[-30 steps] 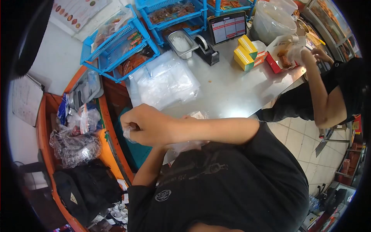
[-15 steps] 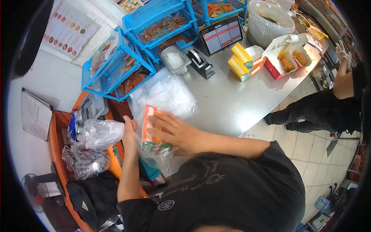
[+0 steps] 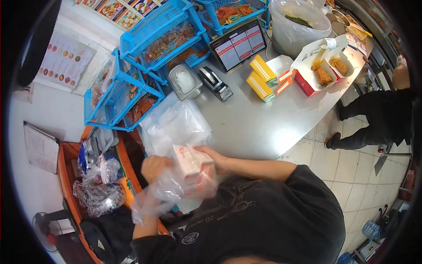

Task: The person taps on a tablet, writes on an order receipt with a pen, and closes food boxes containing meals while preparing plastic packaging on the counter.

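Seven o'clock: box (image 3: 193,166) part-sheathed in bag (image 3: 165,189). Right hand (image 3: 214,157) pinches box; left hand (image 3: 156,168) blurred, fingers can't tell. Bag likely needs steadying.

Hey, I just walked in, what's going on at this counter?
Someone's right hand is holding a white and red box that sits at least partly in a clear bag. The left hand, blurred, is at the bag too. On the counter, an open box shows fried pieces, beside smaller yellow boxes. Another person stands beyond the counter.
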Demonstrator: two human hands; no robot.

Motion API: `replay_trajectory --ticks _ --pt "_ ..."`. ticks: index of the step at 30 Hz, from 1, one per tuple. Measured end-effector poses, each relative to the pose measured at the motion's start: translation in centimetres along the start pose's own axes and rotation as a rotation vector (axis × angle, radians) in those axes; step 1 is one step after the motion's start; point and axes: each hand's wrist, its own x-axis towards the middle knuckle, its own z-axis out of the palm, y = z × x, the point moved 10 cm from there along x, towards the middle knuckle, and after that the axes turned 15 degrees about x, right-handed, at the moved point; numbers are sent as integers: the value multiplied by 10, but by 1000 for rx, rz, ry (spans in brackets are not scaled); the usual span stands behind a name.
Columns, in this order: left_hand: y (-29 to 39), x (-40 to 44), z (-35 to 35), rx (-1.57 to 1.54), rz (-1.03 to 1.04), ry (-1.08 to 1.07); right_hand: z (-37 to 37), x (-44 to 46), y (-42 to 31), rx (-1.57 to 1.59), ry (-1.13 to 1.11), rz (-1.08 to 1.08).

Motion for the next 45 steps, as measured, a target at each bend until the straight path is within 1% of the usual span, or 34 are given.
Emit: replay_trajectory --ticks 2,3,4,5,6,7,8,9,10,11,13,16,19,22,25,28,31,37,45 --pt "26 3 -9 -377 322 260 -4 4 49 128 -48 142" --pt "34 2 2 -469 341 117 -13 3 63 137 -58 191" --pt "35 -3 13 -525 276 25 -27 3 69 84 -40 212" --pt "29 -8 22 -574 150 -42 -50 9 69 -21 10 203" --pt "20 -18 33 -614 -8 -90 -86 18 53 -210 146 132" --pt "12 -31 47 -658 -168 -132 -122 23 18 -398 349 -4" --pt "5 -47 68 -722 -344 -167 -147 16 -54 -630 613 -313" --pt "5 -64 88 -772 -478 -206 -180 3 -100 -568 838 -591" --pt "11 -78 108 -815 -581 -239 -209 -5 -135 -585 1036 -663" --pt "18 -91 128 -856 -673 -272 -222 -6 -168 -636 1065 -716" --pt "43 -109 159 -911 -749 -345 -263 8 -186 -837 1294 -598" --pt "66 -138 171 -954 -812 -437 -336 48 -155 -664 1416 -118" --pt "68 -160 162 -967 -859 -495 -352 72 -141 -701 1464 -32" --pt "65 -162 166 -978 -890 -520 -320 85 -161 -839 1332 -216" --pt "60 -150 174 -986 -900 -508 -288 86 -179 -836 1152 -290" --pt "57 -142 178 -992 -906 -500 -301 73 -168 -773 1282 -325" --pt "56 -138 180 -999 -912 -489 -322 73 -145 -677 1330 -183" --pt "57 -133 180 -997 -910 -496 -318 75 -145 -667 1289 -157" --pt "57 -135 178 -1003 -930 -501 -332 65 -129 -615 1280 -24"
